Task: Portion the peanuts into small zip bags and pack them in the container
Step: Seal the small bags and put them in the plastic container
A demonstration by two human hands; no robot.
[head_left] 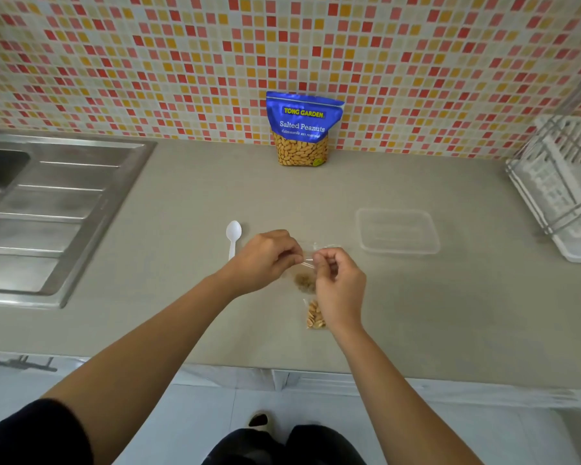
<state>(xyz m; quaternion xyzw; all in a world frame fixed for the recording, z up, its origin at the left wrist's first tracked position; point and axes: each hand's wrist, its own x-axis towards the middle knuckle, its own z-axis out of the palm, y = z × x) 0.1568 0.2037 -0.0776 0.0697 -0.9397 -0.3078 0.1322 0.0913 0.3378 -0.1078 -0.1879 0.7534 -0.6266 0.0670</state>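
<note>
Sink: steel sink (64,209) set into the far left of the counter (182,196), well apart from the work.
Spoon: white plastic spoon (233,234) lying on the counter just left of the left hand, bowl pointing away from the person. The end of its handle is hidden behind that hand.
Left hand: the left hand (265,260) has its fingers curled, and its grip pinches the left end of the bag's zip strip.
Peanut pack: blue peanut pack (301,129) standing upright against the tiled wall (148,62), well behind both hands. I cannot tell whether its top is sealed.
Small zip bag: clear small zip bag (307,263) held between the two hands just above the counter, its strip running left to right. The brownish blur below the strip is probably its share of peanuts.
Filled bag: a second, filled bag (315,317) lies flat on the counter on the person's side of the held one, partly under the right wrist, long axis pointing toward the person.
Right hand: the right hand (339,280) is clenched in a pinch grip on the right end of the same strip.
Container: clear shallow container (398,251) sits to the right of the grip and nearer the right hand. No bags show inside it.
Coming move: probably pressing the strip closed along its length, then carrying the bag right to the container.
Dish rack: white dish rack (557,182) at the counter's right edge.
</note>
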